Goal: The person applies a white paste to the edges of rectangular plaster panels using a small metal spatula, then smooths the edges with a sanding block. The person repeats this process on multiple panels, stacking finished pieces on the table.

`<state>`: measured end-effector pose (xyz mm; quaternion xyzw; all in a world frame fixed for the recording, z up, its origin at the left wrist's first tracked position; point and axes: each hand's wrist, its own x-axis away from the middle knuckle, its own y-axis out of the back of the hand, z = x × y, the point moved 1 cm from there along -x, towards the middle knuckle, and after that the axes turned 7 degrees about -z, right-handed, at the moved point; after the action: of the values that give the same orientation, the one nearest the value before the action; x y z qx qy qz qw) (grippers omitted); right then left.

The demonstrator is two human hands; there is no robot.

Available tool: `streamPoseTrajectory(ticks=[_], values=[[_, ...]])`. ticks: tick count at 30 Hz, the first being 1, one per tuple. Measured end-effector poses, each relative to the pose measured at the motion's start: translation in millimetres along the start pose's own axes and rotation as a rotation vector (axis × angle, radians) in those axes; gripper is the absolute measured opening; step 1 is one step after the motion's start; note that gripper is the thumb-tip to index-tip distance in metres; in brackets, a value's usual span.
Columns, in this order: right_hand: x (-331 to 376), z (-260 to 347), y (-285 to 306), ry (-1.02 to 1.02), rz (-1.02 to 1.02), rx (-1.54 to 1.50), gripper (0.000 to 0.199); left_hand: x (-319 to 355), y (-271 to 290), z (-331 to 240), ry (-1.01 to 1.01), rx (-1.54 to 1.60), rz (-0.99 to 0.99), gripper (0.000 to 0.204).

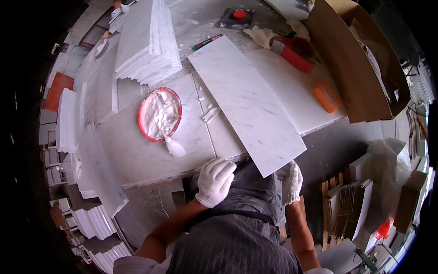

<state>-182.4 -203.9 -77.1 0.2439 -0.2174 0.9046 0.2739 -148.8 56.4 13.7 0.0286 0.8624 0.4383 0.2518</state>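
A long white marble slab with grey veins lies slantwise over paler slabs on the workbench, its near end jutting past the front edge. My right hand, in a white knit glove, is curled against that near end; whether anything is in its fingers is hidden. My left hand, gloved alike, is at the bench's front edge, left of the slab. Its fingers are bent and pressed together, their inner side out of sight. Left of the slab stands a red-rimmed tub of white paste, with a paste-coated tool handle over its near rim.
Thick marble slabs are stacked at the back left. To the right are a red tape dispenser, an orange box and an open cardboard box. A small white piece lies beside the long slab. Slabs stand in a wooden rack below right.
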Motion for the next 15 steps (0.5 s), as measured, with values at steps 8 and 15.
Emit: streamPoseTrajectory(ticks=[8,15], values=[[9.1,-14.6,-5.8,-0.029,0.042,0.023,0.05,-31.3,-23.4,-35.4,-0.231,0.01,0.281,0.038],[3.5,10.8,-6.4,0.045,0.034,0.002,0.066,-92.7,-47.3,21.1,-0.095,-0.252,0.191,0.063]])
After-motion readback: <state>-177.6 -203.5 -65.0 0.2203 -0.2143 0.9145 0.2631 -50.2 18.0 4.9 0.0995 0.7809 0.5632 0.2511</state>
